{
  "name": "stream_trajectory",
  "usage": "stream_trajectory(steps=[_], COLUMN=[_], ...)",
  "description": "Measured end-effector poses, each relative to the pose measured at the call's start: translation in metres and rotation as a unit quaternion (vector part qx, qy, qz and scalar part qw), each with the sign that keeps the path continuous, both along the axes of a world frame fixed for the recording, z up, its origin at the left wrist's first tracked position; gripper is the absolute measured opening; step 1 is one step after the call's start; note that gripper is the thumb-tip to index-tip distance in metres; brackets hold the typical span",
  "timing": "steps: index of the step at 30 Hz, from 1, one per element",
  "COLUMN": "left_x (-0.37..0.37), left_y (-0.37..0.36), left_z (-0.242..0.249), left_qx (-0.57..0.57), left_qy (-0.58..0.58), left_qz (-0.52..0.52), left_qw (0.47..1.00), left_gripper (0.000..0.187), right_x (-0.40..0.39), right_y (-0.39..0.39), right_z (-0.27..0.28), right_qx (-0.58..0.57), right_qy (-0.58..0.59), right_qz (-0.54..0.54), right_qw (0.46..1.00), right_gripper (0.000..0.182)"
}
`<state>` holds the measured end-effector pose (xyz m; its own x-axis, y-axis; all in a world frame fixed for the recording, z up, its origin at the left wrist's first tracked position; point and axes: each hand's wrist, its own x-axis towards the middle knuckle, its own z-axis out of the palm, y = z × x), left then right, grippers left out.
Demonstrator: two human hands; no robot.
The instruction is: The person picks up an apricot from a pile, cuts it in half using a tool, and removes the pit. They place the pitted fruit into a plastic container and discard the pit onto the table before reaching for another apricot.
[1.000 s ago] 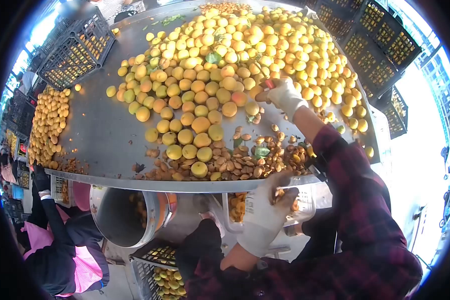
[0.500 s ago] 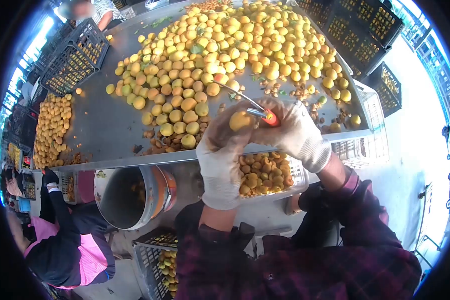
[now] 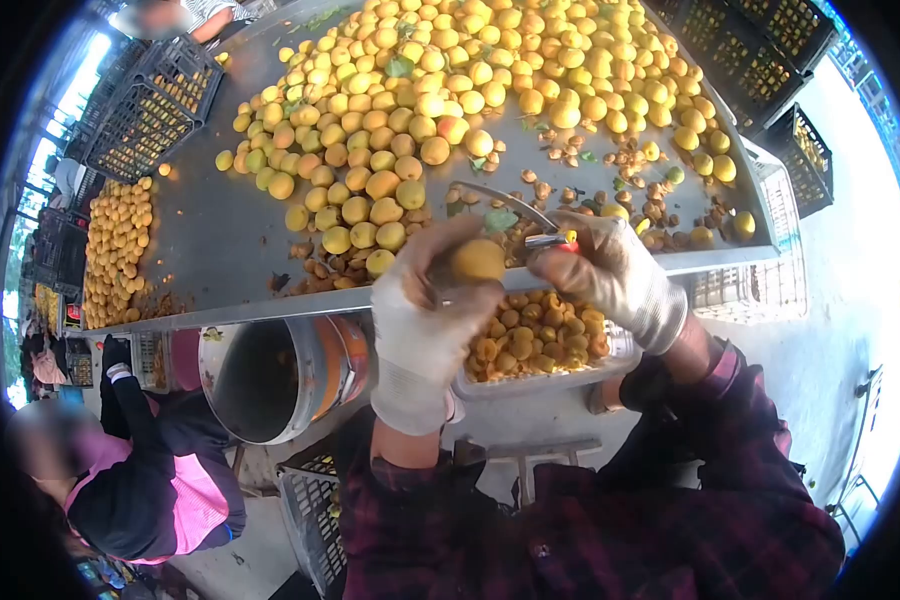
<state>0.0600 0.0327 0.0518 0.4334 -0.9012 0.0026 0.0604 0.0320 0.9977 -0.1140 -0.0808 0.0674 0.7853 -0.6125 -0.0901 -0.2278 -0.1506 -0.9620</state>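
My left hand point(image 3: 410, 340), in a whitish knitted glove, is closed round a yellow apricot point(image 3: 478, 261). My right hand point(image 3: 625, 280), gloved the same way, grips a red-handled knife point(image 3: 500, 198) with a thin, curved metal blade pointing up and left. Its red handle is mostly hidden in my fingers. A small gap separates the blade from the apricot. Below both hands, a white plastic basket point(image 3: 625, 352) holds split apricots point(image 3: 535, 340). Just beyond my hands, brown pits and scraps point(image 3: 660, 205) lie on the metal table point(image 3: 210, 225).
A large heap of apricots point(image 3: 450, 70) covers the far table. Black crates point(image 3: 155, 110) stand at left and more crates point(image 3: 740, 50) at right. A bucket point(image 3: 255, 380) sits below the table edge. A co-worker point(image 3: 150, 480) is at left, another person point(image 3: 205, 18) far left.
My hands have moved apart, drawing the knife rightward from the apricot. The view has shifted slightly, and the split apricots in the basket show more fully.
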Motion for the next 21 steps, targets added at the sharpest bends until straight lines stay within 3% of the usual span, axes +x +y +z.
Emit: stream_trajectory(steps=[1,3,5,7,9,11,13,14,15,16,17,19,20,21], left_x=[-0.001,-0.009,-0.01,-0.009,-0.009,-0.013,-0.008,-0.007,-0.006,-0.004,-0.005,-0.002,-0.004,-0.007], left_y=[-0.002,-0.002,-0.004,-0.003,-0.004,-0.003,-0.009,-0.008,-0.006,-0.007,-0.008,-0.005,-0.007,-0.007], left_z=[-0.001,-0.003,-0.019,-0.017,-0.006,-0.009,-0.012,-0.008,-0.007,-0.007,-0.005,-0.004,-0.004,-0.003], left_qx=[-0.004,-0.015,-0.036,-0.054,-0.071,-0.092,-0.112,-0.123,-0.115,-0.139,-0.154,-0.1,-0.105,-0.116], left_qy=[-0.004,-0.123,-0.179,-0.085,-0.043,0.163,0.175,0.206,0.213,0.204,0.204,0.166,0.148,0.124], left_qz=[0.004,-0.003,0.019,0.014,0.012,0.005,0.033,0.045,0.049,0.057,0.062,0.062,0.067,0.074], left_qw=[1.0,0.992,0.983,0.995,0.996,0.982,0.978,0.97,0.969,0.967,0.965,0.979,0.981,0.983], left_gripper=[0.052,0.051,0.057,0.052,0.049,0.053,0.054,0.055,0.055,0.055,0.056,0.058,0.059,0.061], right_x=[0.007,0.015,0.02,0.023,0.024,0.023,0.029,0.028,0.024,0.024,0.023,0.013,0.007,0.003], right_y=[0.003,0.003,0.001,0.002,0.001,0.001,-0.01,-0.008,-0.016,-0.01,-0.011,-0.005,-0.006,-0.009], right_z=[-0.006,-0.016,-0.028,-0.002,-0.002,0.0,-0.04,0.019,0.005,0.025,0.024,0.038,0.02,0.012], right_qx=[0.014,0.078,-0.085,0.205,0.311,0.274,0.234,0.068,-0.048,-0.014,-0.027,-0.079,-0.017,-0.07], right_qy=[-0.037,-0.064,-0.054,0.03,-0.034,-0.052,-0.221,-0.071,-0.181,-0.171,-0.212,-0.182,-0.148,-0.143], right_qz=[-0.033,-0.057,-0.042,-0.071,-0.081,-0.06,-0.086,-0.075,-0.073,-0.143,-0.167,-0.133,-0.138,-0.093], right_qw=[0.999,0.993,0.994,0.976,0.946,0.958,0.943,0.992,0.98,0.975,0.963,0.971,0.979,0.983], right_gripper=[0.042,0.036,0.034,0.034,0.041,0.041,0.05,0.064,0.074,0.079,0.078,0.074,0.065,0.052])
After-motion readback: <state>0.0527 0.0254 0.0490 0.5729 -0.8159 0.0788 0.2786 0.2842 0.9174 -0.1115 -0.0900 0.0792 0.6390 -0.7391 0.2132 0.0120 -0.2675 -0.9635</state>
